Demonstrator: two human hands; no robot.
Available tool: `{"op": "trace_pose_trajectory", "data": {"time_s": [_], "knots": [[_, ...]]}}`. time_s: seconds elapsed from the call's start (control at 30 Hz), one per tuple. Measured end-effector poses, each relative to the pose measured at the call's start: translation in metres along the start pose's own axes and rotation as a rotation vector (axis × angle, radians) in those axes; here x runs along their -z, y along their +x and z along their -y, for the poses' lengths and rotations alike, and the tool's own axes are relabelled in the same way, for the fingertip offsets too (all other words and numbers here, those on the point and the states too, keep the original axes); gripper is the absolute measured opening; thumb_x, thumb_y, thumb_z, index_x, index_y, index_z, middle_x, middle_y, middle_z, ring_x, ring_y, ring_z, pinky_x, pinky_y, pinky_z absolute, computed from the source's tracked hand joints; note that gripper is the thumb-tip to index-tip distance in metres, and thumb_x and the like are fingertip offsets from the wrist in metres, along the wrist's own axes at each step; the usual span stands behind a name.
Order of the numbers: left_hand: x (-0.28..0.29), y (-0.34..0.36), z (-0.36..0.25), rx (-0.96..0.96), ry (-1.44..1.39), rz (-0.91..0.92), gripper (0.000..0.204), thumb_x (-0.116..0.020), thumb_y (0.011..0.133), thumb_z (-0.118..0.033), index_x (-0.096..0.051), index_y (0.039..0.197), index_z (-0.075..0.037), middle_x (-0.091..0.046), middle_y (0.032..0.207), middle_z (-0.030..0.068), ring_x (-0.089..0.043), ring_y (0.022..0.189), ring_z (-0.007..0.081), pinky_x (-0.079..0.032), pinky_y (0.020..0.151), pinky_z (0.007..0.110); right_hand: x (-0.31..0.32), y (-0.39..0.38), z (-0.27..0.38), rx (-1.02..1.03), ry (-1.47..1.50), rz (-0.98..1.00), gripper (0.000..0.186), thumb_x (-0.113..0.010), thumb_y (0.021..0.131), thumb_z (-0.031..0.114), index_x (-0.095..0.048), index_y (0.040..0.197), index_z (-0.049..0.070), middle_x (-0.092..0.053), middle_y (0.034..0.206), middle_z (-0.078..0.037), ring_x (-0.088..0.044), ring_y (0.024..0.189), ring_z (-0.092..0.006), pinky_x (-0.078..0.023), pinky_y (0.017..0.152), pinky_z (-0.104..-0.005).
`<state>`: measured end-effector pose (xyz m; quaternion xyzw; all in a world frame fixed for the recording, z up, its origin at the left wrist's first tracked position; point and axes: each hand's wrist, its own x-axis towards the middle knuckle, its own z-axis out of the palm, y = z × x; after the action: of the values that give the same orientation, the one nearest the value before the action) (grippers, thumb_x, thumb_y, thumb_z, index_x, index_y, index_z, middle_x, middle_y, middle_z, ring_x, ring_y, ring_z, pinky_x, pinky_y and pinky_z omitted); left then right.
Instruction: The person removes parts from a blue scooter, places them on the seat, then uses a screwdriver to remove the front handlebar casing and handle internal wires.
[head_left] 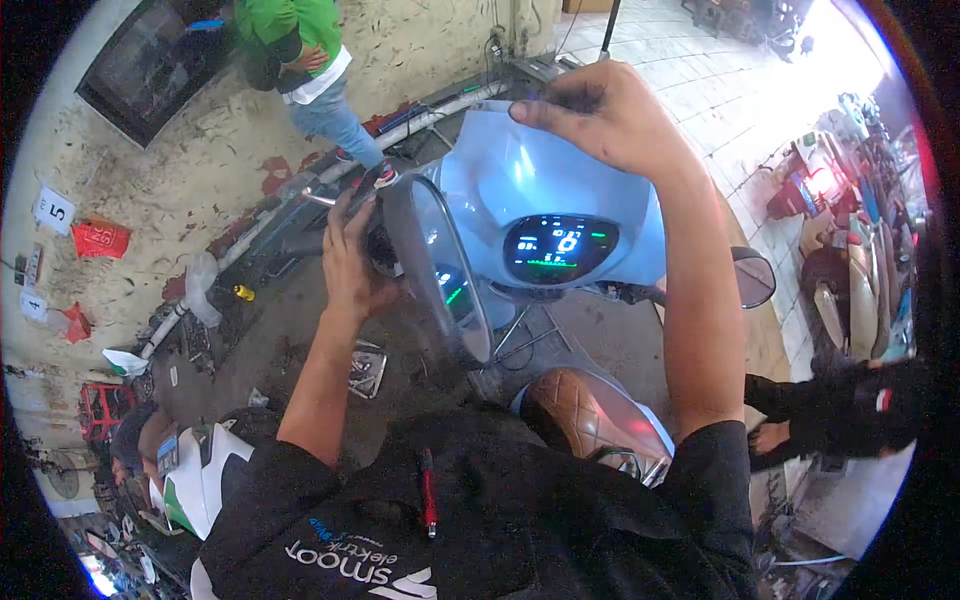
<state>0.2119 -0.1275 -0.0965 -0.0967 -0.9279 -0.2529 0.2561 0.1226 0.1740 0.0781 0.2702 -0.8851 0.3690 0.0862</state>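
Note:
A light-blue scooter front cover [500, 160] stands before me, with a lit digital display [560, 250] set into it. My right hand [625, 115] reaches over the cover's top edge; its thumb lies along the rim and the fingers curl down, their tips partly hidden. On the left side, my left hand [348, 255] is closed round the dark handlebar grip [380, 245], partly covered by the mirror. The left mirror [440, 265], close to me, reflects the display. The right mirror [754, 277] shows past my right forearm.
A brown quilted seat [575, 410] is below the display. A person in green [290, 40] stands by the left wall, and a person in dark clothes [840, 415] is at the right. White scooter panels [215, 470] sit lower left; parts [850, 270] crowd the right side.

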Motion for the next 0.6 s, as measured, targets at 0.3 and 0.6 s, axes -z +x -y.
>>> {"op": "trace_pose_trajectory", "data": {"time_s": [0.3,0.6], "knots": [[0.004,0.007,-0.013,0.149,-0.058,0.068,0.118,-0.091,0.033,-0.02,-0.035,0.137,-0.022,-0.033,0.139,0.0133,-0.039,0.124,0.0388,-0.038,0.101,0.048,-0.002,-0.016,-0.003,0.067,-0.133,-0.098,0.044,-0.071,0.075,0.04,-0.068,0.082,-0.003,-0.06,0.063,-0.02,-0.057,0.057,-0.0301,-0.046,0.06,-0.0387],[0.019,0.004,-0.023,-0.015,-0.004,0.023,0.106,-0.089,0.044,-0.022,-0.038,0.137,-0.026,-0.03,0.14,0.0168,-0.043,0.118,0.0435,-0.04,0.1,0.047,-0.008,-0.021,-0.039,-0.25,-0.005,0.016,0.042,-0.066,0.085,0.037,-0.064,0.073,-0.003,-0.056,0.062,-0.001,-0.048,0.057,-0.0077,-0.038,0.052,-0.0265]]}}
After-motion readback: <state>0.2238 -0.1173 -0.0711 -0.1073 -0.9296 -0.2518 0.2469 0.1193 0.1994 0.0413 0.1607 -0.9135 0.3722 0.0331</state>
